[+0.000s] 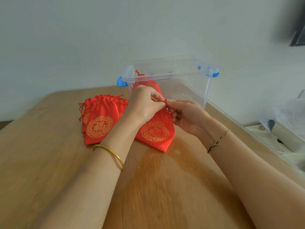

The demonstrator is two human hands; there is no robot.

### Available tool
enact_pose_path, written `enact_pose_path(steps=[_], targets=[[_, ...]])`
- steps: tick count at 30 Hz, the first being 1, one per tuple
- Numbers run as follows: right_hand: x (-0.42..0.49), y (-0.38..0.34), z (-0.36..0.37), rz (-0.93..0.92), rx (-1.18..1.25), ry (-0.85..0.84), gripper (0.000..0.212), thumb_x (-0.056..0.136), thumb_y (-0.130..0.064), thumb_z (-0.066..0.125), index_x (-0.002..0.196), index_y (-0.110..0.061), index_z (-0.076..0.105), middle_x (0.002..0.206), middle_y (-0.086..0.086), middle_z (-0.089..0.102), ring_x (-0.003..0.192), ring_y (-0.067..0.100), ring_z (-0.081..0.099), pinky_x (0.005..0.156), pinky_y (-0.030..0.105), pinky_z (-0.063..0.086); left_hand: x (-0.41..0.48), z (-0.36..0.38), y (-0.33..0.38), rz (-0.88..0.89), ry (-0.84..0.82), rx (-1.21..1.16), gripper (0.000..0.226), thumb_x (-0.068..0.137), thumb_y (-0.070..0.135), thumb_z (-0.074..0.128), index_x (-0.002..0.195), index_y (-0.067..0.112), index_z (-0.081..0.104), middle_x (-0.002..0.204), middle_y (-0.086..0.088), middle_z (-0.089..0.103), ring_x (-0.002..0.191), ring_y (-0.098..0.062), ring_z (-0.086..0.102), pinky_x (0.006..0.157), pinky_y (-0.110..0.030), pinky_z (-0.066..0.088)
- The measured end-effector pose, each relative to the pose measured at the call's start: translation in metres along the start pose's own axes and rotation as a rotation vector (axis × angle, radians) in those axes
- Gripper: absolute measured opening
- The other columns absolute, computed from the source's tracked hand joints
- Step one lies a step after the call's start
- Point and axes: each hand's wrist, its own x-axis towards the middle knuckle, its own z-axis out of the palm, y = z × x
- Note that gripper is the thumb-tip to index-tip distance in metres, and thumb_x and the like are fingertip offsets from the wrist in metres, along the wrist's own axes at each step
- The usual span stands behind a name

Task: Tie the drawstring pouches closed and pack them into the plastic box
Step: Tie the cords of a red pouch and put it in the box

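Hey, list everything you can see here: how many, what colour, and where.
pouch being tied: one, red with gold print, mid-table, under both hands
drawstring: one, red, at that pouch's neck
stacked pouches: at least three, red and gold, left of it
pouch in box: one, red, box's left end
plastic box: one, clear, blue latches, table's far edge
table: one, brown wood
bangle: one, gold, left wrist
bracelet: one, braided, right wrist
left hand: pinches the drawstring
right hand: pinches the drawstring
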Motion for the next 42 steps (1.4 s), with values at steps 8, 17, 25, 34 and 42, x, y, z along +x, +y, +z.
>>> enact_pose_path(steps=[8,17,25,34,42], targets=[[-0.004,-0.006,-0.002,-0.164,-0.156,0.014,0.015,0.087,-0.009,0.06,0.073,-0.009,0.062,0.048,-0.007,0.051,0.049,0.005,0.038,0.055,0.019,0.032,0.0,-0.005,0.0,0.051,0.042,0.054,0.018,0.079,0.008,0.068,0.066,0.016,0.058,0.088,-0.006,0.057,0.075,-0.02,0.06,0.071,-0.029,0.051],[-0.004,0.0,-0.005,-0.294,-0.582,0.146,0.017,0.091,-0.024,0.055,0.079,-0.016,0.065,0.068,0.0,0.053,0.057,0.009,0.042,0.052,0.019,0.035,-0.001,-0.016,-0.005,-0.093,0.038,0.018,0.024,0.088,0.005,0.052,0.067,0.014,0.044,0.086,-0.011,0.067,0.066,-0.022,0.066,0.068,-0.035,0.055],[-0.015,0.009,0.018,-0.158,-0.74,-0.122,0.047,0.081,-0.025,0.07,0.119,-0.017,0.044,0.097,-0.003,0.063,0.081,0.014,0.063,0.067,0.035,0.052,0.004,-0.032,-0.005,-0.15,0.168,0.045,0.026,0.085,0.009,0.051,0.06,0.004,0.057,0.066,-0.013,0.067,0.065,-0.025,0.066,0.068,-0.029,0.051],[-0.018,-0.035,0.025,-0.343,-0.753,0.004,0.003,0.079,-0.007,0.067,0.081,-0.006,0.067,0.078,0.016,0.063,0.069,0.022,0.056,0.068,0.037,0.047,0.009,-0.067,-0.01,-0.238,0.218,-0.341,0.015,0.085,0.013,0.056,0.071,0.017,0.055,0.07,-0.001,0.062,0.07,-0.017,0.065,0.064,-0.03,0.05],[0.083,-0.114,0.062,-0.371,-0.959,0.284,0.027,0.079,-0.01,0.065,0.104,0.001,0.065,0.085,0.011,0.056,0.071,0.019,0.053,0.053,0.023,0.041,0.017,-0.089,-0.066,-0.335,0.241,0.061,0.012,0.082,0.008,0.055,0.076,0.015,0.062,0.086,-0.017,0.063,0.08,-0.026,0.06,0.086,-0.046,0.049]])
